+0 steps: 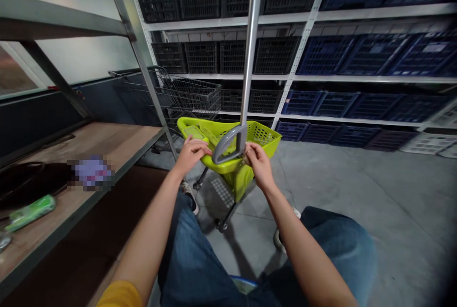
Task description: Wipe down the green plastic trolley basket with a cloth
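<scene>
Lime-green plastic cart (228, 166): we see it in front of us, between our knees and the shelving, standing on small wheels on the grey floor (357, 183), its perforated basket wall to the right.
Grey loop handle (222, 143): it rises from the near rim of the cart, joined to the foot of the metal pole (250, 50), which runs up past the top of our view.
Left hand (193, 153): we have it over the cart's left rim, just beside the loop, its fingers bent and lying close together; we cannot tell whether they grip the rim.
Right hand (259, 163): we hold it at the right side of the pole's foot, thumb and forefinger drawn together; what lies between them is too small for us to tell.
Wooden shelf (107, 138): on our left, bearing a green packet (34, 212), a dark round vessel (35, 181) and a pixelated purple item (92, 171).
Wire trolley (193, 93): behind the cart, to its left.
Crates: we face rows of black crates (202, 57), with blue crates (374, 54) farther right, on white shelving (302, 50).
Clothing: we wear blue jeans (200, 250) and a yellow sleeve (119, 294).
</scene>
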A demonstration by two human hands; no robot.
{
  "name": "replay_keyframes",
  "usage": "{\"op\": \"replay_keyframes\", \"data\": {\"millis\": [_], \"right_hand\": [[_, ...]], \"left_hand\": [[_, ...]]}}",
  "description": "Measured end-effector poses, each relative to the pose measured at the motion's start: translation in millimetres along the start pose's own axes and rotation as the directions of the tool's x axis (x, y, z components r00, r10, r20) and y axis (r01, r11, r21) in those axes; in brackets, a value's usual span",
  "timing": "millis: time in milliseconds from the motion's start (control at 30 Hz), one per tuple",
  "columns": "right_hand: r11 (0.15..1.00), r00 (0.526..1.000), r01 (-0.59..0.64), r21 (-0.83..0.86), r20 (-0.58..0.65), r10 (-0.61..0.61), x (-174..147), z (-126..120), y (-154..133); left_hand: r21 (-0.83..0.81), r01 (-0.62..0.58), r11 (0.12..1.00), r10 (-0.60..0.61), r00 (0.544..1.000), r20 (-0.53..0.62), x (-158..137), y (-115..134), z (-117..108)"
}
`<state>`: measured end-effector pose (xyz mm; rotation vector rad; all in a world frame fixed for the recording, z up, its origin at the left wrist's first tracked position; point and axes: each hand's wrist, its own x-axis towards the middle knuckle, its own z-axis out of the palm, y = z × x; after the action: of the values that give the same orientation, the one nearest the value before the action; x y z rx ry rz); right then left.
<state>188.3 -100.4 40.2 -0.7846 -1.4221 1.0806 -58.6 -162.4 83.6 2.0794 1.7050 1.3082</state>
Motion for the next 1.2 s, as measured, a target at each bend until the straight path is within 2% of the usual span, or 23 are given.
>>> {"op": "replay_keyframes", "data": {"millis": [67, 200, 367, 433, 500, 567, 633, 667, 700, 733, 800, 833, 867, 967, 1000, 1133, 1200], "right_hand": [[0.987, 0.988, -0.105, 0.120, 0.130, 0.089, 10.1, 4.5, -4.0], [0.935, 0.933, -0.229, 0.271, 0.335, 0.131, 37.3, 17.0, -19.0], [0.903, 0.749, -0.396, 0.168, 0.628, 0.212, 61.8, 26.4, -21.6], [0.904, 0.715, -0.406, 0.137, 0.663, 0.220, 62.0, 20.0, -15.1], [0.920, 0.731, -0.367, 0.139, 0.655, 0.192, 57.7, 9.9, -8.7], [0.955, 0.757, -0.274, 0.109, 0.637, 0.144, 51.0, 2.1, -5.7], [0.991, 0.789, -0.131, 0.036, 0.608, 0.083, 43.4, 1.9, -6.4], [0.999, 0.813, -0.047, -0.011, 0.580, 0.045, 39.2, 5.2, -7.4], [0.997, 0.840, 0.038, -0.063, 0.542, 0.002, 34.7, 10.6, -8.4], [0.985, 0.864, 0.127, -0.118, 0.502, -0.051, 29.9, 17.2, -8.9], [0.921, 0.872, 0.309, -0.237, 0.456, -0.175, 19.7, 30.7, -8.0], [0.870, 0.854, 0.396, -0.293, 0.466, -0.232, 14.6, 35.7, -6.7], [0.811, 0.826, 0.476, -0.341, 0.490, -0.279, 9.8, 38.3, -5.0], [0.647, 0.756, 0.615, -0.450, 0.569, -0.323, -2.3, 29.1, 1.7], [0.609, 0.752, 0.628, -0.484, 0.580, -0.315, -5.7, 20.8, 4.2], [0.513, 0.794, 0.597, -0.617, 0.547, -0.266, -18.1, -15.5, 13.3], [0.502, 0.816, 0.572, -0.649, 0.513, -0.267, -23.3, -19.6, 15.1]], "left_hand": [[0.001, -0.009, 1.000, 0.009, 1.000, -0.011, 4.8, -6.3, 0.6], [0.022, -0.032, 0.999, 0.033, 0.999, -0.042, 10.1, -16.2, 0.2], [0.022, 0.018, 1.000, -0.017, 0.998, -0.056, 8.7, -23.8, -9.5], [0.034, 0.051, 0.998, -0.049, 0.998, -0.047, 10.5, -27.4, -14.7], [0.060, 0.080, 0.995, -0.079, 0.997, -0.027, 14.7, -32.2, -19.7], [0.098, 0.095, 0.991, -0.093, 0.995, -0.026, 18.8, -37.4, -23.9], [0.116, 0.114, 0.987, -0.104, 0.990, -0.092, 18.6, -40.2, -26.7], [0.109, 0.138, 0.984, -0.118, 0.978, -0.174, 15.6, -39.7, -27.2], [0.100, 0.171, 0.980, -0.136, 0.947, -0.291, 10.4, -37.2, -26.7], [0.081, 0.211, 0.974, -0.155, 0.886, -0.436, 3.0, -32.8, -25.1], [0.113, 0.286, 0.952, -0.124, 0.694, -0.709, -16.4, -18.2, -17.1], [0.159, 0.298, 0.941, -0.067, 0.626, -0.777, -26.7, -8.9, -10.8], [0.223, 0.279, 0.934, -0.005, 0.634, -0.774, -36.3, 1.0, -3.2], [0.400, 0.123, 0.908, 0.124, 0.834, -0.538, -53.2, 26.7, 23.0], [0.416, 0.094, 0.905, 0.133, 0.864, -0.486, -54.2, 32.2, 31.1], [0.440, 0.096, 0.893, 0.111, 0.900, -0.422, -45.7, 38.0, 53.0], [0.449, 0.104, 0.887, 0.093, 0.913, -0.397, -41.1, 36.1, 59.5]]}}
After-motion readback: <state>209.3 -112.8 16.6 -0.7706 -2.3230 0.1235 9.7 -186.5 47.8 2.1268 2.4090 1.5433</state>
